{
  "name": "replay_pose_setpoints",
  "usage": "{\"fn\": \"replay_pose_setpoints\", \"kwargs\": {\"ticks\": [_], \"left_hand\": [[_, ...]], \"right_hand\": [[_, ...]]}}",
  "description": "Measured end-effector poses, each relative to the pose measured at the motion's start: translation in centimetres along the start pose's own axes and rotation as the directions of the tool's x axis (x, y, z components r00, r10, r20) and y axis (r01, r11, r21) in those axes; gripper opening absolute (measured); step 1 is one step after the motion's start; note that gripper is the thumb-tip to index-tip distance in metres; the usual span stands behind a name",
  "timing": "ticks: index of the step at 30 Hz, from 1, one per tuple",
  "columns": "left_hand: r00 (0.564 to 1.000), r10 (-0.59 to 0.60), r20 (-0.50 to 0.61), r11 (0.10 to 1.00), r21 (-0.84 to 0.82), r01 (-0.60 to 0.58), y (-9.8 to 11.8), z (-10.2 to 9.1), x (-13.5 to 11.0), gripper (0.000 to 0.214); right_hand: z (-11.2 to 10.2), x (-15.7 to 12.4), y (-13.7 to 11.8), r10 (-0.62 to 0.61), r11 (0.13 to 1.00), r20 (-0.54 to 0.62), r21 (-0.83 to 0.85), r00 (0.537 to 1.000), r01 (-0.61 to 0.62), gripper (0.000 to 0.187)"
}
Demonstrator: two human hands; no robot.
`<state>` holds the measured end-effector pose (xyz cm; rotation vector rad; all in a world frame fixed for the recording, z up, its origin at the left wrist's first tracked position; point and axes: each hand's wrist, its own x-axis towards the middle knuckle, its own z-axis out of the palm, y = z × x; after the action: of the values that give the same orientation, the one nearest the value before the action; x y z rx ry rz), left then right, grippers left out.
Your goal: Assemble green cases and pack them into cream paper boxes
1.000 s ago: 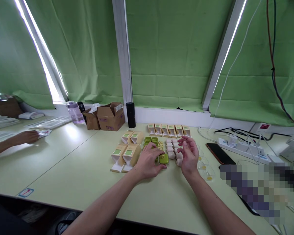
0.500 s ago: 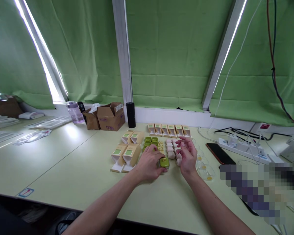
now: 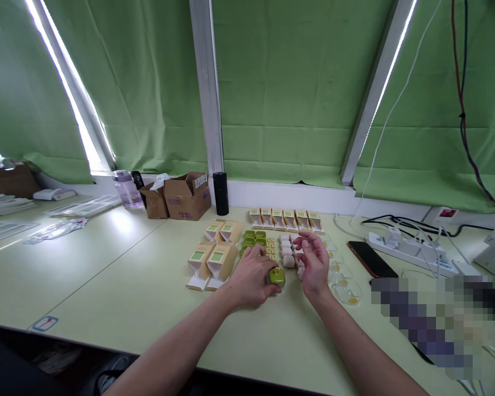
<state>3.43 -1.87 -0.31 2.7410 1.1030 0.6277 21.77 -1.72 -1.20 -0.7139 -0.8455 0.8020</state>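
My left hand (image 3: 251, 276) rests on the pale green table (image 3: 119, 275) with its fingers curled around a small green case (image 3: 276, 276). My right hand (image 3: 313, 263) hovers just right of it, palm turned inward, fingers loosely bent with nothing seen in them, above rows of small beige pieces (image 3: 288, 252). More green cases (image 3: 254, 237) lie behind my left hand. Tan cartons with green labels (image 3: 212, 258) stand left of it. A row of smaller tan cartons (image 3: 284, 219) sits further back. Clear plastic shells (image 3: 346, 285) lie to the right of my right hand.
Two open cardboard boxes (image 3: 180, 196), a black cylinder (image 3: 220, 193) and a clear bottle (image 3: 126, 188) stand near the window sill. A dark phone (image 3: 371, 258) and a white power strip with cables (image 3: 412, 250) lie to the right. Plastic packets (image 3: 58, 228) lie far left.
Another person's hand and forearm at the far left have gone out of view. My left hand has drawn the green case slightly nearer; my right hand has sunk a little.
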Motion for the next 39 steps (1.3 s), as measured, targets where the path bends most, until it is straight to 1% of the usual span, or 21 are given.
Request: {"fn": "replay_pose_setpoints", "kwargs": {"ticks": [3, 5, 7, 8, 9, 11, 13, 14, 16, 17, 20, 22, 24, 29, 34, 36, 39], "left_hand": [[0.999, -0.008, -0.035, 1.000, 0.008, 0.008, -0.3, -0.5, 0.1, 0.049], [0.995, -0.037, -0.094, 0.999, -0.009, 0.036, -0.8, -1.1, 0.4, 0.046], [0.979, -0.113, -0.169, 0.994, -0.028, 0.110, -1.5, -1.8, 0.9, 0.039], [0.963, -0.163, -0.215, 0.987, -0.031, 0.160, -2.0, -2.2, 1.3, 0.037], [0.952, -0.194, -0.236, 0.981, -0.025, 0.194, -2.5, -2.6, 1.8, 0.035], [0.943, -0.220, -0.251, 0.973, 0.018, 0.232, -3.7, -3.4, 2.8, 0.032], [0.953, -0.210, -0.219, 0.965, 0.108, 0.238, -5.0, -3.9, 4.1, 0.033], [0.963, -0.207, -0.175, 0.958, 0.164, 0.236, -5.8, -4.0, 4.8, 0.035], [0.965, -0.260, -0.029, 0.926, 0.274, 0.258, -7.4, -4.0, 6.3, 0.037], [0.961, -0.276, 0.016, 0.921, 0.289, 0.260, -8.2, -3.8, 7.1, 0.036], [0.948, -0.303, 0.097, 0.916, 0.302, 0.262, -10.3, -2.9, 9.2, 0.032], [0.934, -0.327, 0.145, 0.913, 0.304, 0.273, -11.2, -2.2, 10.4, 0.034], [0.919, -0.351, 0.181, 0.910, 0.299, 0.288, -11.8, -1.5, 11.4, 0.040], [0.890, -0.394, 0.229, 0.906, 0.262, 0.334, -12.4, -0.1, 12.9, 0.053], [0.865, -0.434, 0.250, 0.894, 0.237, 0.380, -12.6, 0.6, 13.1, 0.065], [0.871, -0.432, 0.234, 0.895, 0.229, 0.382, -12.7, 0.5, 13.0, 0.066], [0.897, -0.404, 0.178, 0.907, 0.207, 0.368, -13.2, -0.2, 12.8, 0.059]], "right_hand": [[0.0, 0.0, -0.1, 0.008, 1.000, 0.000, 0.007, 1.000, -0.008, 0.035], [0.0, 0.0, -0.2, 0.014, 1.000, -0.005, 0.009, 1.000, -0.014, 0.035], [0.0, 0.0, -0.3, 0.020, 1.000, -0.007, 0.011, 1.000, -0.020, 0.035], [0.0, 0.0, -0.4, 0.022, 1.000, -0.008, 0.013, 1.000, -0.022, 0.036], [0.0, 0.0, -0.4, 0.024, 1.000, -0.008, 0.014, 1.000, -0.024, 0.036], [0.1, -0.1, -0.5, 0.029, 0.999, -0.006, 0.014, 1.000, -0.029, 0.036], [0.1, -0.1, -0.4, 0.039, 0.999, -0.002, 0.014, 0.999, -0.039, 0.036], [0.1, -0.2, -0.4, 0.043, 0.999, -0.001, 0.014, 0.999, -0.043, 0.036], [0.1, -0.2, -0.2, 0.048, 0.999, 0.005, 0.011, 0.999, -0.048, 0.037], [0.1, -0.3, -0.2, 0.047, 0.999, 0.008, 0.007, 0.999, -0.048, 0.037], [0.0, -0.3, 0.1, 0.038, 0.999, 0.014, -0.008, 0.999, -0.038, 0.037], [0.0, -0.3, 0.2, 0.034, 0.999, 0.013, -0.016, 0.999, -0.034, 0.038], [-0.1, -0.3, 0.3, 0.037, 0.999, 0.012, -0.024, 0.999, -0.037, 0.039], [-0.1, -0.1, 0.2, 0.049, 0.999, 0.009, -0.020, 0.999, -0.049, 0.041], [0.0, -0.2, 0.1, 0.042, 0.999, 0.019, -0.025, 0.999, -0.042, 0.040], [0.0, -0.2, 0.1, 0.040, 0.999, 0.023, -0.029, 0.999, -0.039, 0.040], [0.0, -0.2, 0.0, 0.041, 0.999, 0.024, -0.025, 0.999, -0.041, 0.040]]}}
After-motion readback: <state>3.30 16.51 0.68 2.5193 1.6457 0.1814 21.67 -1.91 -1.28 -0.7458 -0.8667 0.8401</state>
